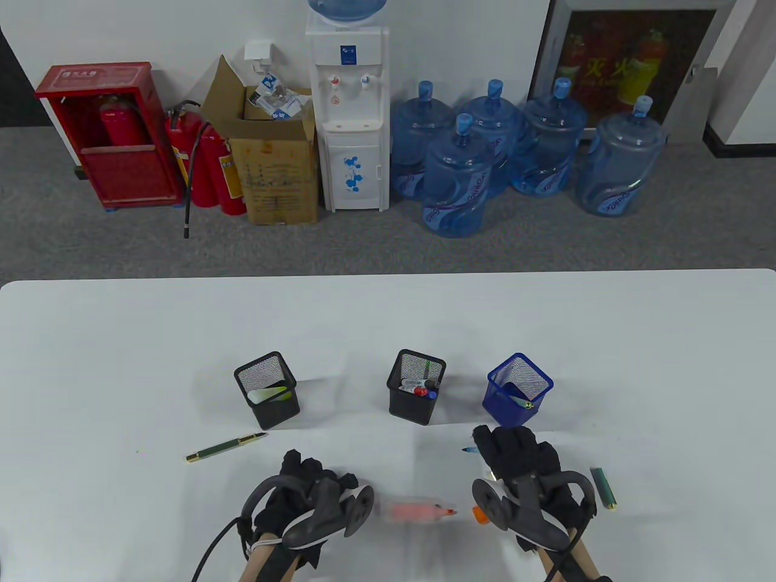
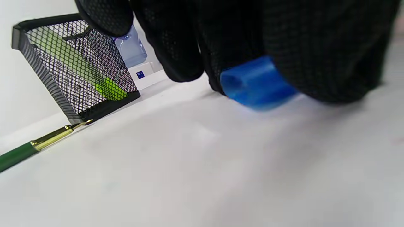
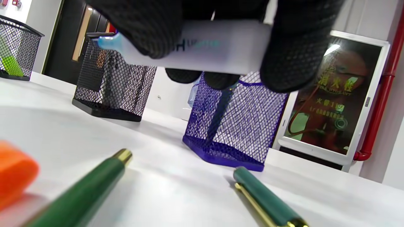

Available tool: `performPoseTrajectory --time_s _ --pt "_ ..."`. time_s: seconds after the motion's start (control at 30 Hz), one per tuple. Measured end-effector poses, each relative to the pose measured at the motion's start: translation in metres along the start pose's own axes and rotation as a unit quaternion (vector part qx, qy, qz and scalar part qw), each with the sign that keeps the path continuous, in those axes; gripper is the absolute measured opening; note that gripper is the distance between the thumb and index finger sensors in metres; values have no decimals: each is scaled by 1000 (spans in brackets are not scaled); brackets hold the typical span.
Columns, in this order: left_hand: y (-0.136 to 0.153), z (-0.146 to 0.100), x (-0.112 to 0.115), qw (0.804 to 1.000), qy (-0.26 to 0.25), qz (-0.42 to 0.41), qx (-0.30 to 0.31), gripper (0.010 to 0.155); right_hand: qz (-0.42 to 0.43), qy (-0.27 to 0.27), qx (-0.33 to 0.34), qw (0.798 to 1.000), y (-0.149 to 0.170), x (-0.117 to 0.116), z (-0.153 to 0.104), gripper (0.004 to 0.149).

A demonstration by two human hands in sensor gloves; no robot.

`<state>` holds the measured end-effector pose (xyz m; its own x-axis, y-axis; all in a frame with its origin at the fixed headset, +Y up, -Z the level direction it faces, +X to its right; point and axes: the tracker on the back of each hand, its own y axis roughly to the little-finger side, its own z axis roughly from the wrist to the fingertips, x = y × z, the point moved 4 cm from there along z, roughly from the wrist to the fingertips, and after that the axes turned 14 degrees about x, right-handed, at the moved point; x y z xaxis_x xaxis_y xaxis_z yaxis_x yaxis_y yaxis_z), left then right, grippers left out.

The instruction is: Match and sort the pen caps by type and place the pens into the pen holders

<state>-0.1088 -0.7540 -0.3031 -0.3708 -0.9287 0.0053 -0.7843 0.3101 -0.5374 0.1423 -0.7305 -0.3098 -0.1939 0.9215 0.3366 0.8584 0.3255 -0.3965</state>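
Altogether three holders [image 1: 267, 390], perhaps two caps [image 1: 603, 487].

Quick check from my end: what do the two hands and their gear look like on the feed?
Both hands, left hand and right hand, wear black mesh-textured gloves. A dark grey tracker with a ring and a round disc is strapped to the back of each. Black cables run back along bare forearms; a white strap circles the left wrist.

white table [image 1: 606, 339], pen holders [image 1: 267, 390], green pen [image 1: 225, 447]
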Motion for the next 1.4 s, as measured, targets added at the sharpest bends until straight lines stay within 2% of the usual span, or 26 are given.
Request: performPoseTrajectory --time_s 0.1,0.2,0.27,0.37,0.47,0.5,0.67,0.77,0.83,0.93,1.13,1.4 --pt "-1 2 1 1000 4 -11 -3 65 2 0 2 1000 -1 1 0 57" --pt "-2 3 3 1000 7 -10 -2 69 2 8 6 1000 -3 4 1 60" --pt "2 0 0 1000 -16 -26 -7 69 5 13 10 1000 -6 6 1 61" --pt "16 -9 -14 992 -70 -100 -24 61 9 34 19 999 -10 13 2 63" --pt "26 -18 -30 969 -143 -199 -29 55 14 59 34 998 -18 22 3 61" --pt "30 -23 -36 955 -188 -225 -39 55 15 62 40 997 -22 25 3 60" --pt "36 -34 -51 920 -284 -256 -84 58 8 83 81 993 -50 39 4 59" --pt "33 -28 -45 907 -269 -314 -80 56 1 96 102 990 -65 45 5 58" --pt "28 -22 -38 906 -243 -341 -63 54 7 100 110 989 -72 47 6 58" --pt "25 -18 -33 911 -235 -333 -64 53 12 99 121 988 -79 48 6 58" --pt "24 -16 -31 892 -251 -367 -84 53 24 96 134 986 -90 46 8 58" --pt "18 -12 -25 890 -245 -371 -96 54 43 106 136 984 -98 48 9 58"
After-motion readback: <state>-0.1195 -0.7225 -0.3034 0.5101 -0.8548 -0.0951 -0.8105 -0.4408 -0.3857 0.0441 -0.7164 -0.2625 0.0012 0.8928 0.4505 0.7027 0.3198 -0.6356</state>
